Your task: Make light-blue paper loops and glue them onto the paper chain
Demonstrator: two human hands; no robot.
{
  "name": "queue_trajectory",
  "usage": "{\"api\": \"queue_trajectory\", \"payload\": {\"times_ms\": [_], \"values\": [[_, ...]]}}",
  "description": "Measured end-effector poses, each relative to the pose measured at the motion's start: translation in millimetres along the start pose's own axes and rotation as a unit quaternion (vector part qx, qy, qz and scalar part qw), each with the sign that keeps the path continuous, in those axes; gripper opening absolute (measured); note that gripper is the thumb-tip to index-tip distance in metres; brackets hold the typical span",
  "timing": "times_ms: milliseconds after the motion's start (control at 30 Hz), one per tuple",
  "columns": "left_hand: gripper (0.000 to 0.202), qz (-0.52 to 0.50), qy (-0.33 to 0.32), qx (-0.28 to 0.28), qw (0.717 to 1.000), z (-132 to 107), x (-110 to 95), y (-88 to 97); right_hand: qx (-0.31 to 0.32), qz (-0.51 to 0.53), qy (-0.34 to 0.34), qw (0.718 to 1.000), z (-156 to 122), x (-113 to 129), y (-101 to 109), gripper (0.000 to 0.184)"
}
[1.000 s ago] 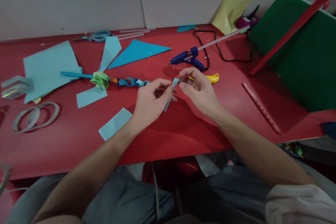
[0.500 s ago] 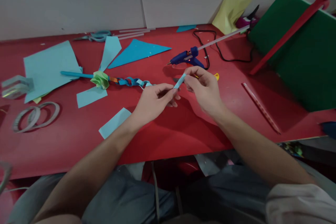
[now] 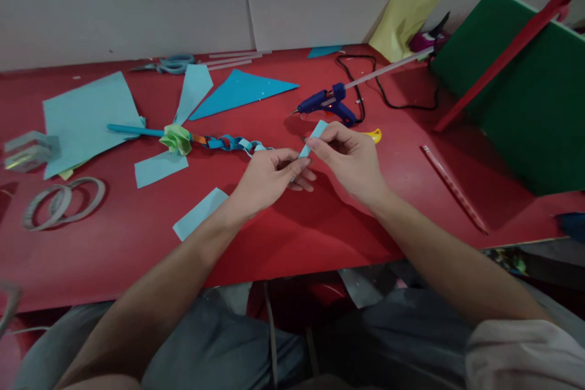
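Red worktop: carries all items.
Right hand: just in front of the dark blue hot-glue gun, thumb and forefinger pinched on the narrow light blue paper strip.
Left hand: front-left of the gun, fingertips closed on the strip's lower end.
Blue paper-link chain: left of the gun.
Strip: free end slants up toward the gun; a second ago it hung below the left hand.

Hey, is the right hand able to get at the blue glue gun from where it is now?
Probably yes: the glue gun lies just beyond the right hand with nothing between, though that hand pinches a paper strip.
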State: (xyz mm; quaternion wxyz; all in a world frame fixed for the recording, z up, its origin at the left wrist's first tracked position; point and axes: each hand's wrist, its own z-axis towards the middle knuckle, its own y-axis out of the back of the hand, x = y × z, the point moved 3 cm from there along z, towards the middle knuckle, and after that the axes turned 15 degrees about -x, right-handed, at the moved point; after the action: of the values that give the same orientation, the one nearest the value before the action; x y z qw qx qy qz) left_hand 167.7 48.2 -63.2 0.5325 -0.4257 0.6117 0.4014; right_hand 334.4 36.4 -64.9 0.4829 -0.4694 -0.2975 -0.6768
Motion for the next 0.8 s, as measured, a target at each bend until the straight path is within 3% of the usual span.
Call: {"api": "queue_trajectory", "payload": {"times_ms": [167,267,333,467,533,633,800], "values": [[0.055,-0.002,0.002,-0.003,1.0,-0.4,0.3,-0.4,-0.021,0.006,0.054,0.998,-2.9,7.3,-1.4,0.036],[0.056,0.001,-0.007,0.026,1.0,0.1,2.7,-1.8,-0.031,-0.012,0.085,0.996,-3.9,11.6,0.0,0.034],[0.055,0.014,-0.057,0.033,0.998,1.4,2.0,-1.7,-0.036,-0.023,0.111,0.993,-4.7,15.4,1.6,0.035],[0.052,0.043,-0.249,-0.099,0.962,4.0,-8.4,8.6,-0.018,-0.077,0.169,0.982,-9.5,21.7,1.7,0.03],[0.045,0.054,-0.3,-0.128,0.944,4.4,-12.4,12.3,-0.001,-0.102,0.192,0.976,-13.2,22.1,-0.3,0.023],[0.036,0.063,-0.322,-0.117,0.937,5.1,-15.3,13.9,0.013,-0.121,0.206,0.971,-17.6,21.1,-3.2,0.017],[0.038,0.018,-0.31,-0.104,0.945,3.2,-20.1,12.6,0.038,-0.11,0.19,0.975,-18.9,24.1,-4.6,0.017]]}}
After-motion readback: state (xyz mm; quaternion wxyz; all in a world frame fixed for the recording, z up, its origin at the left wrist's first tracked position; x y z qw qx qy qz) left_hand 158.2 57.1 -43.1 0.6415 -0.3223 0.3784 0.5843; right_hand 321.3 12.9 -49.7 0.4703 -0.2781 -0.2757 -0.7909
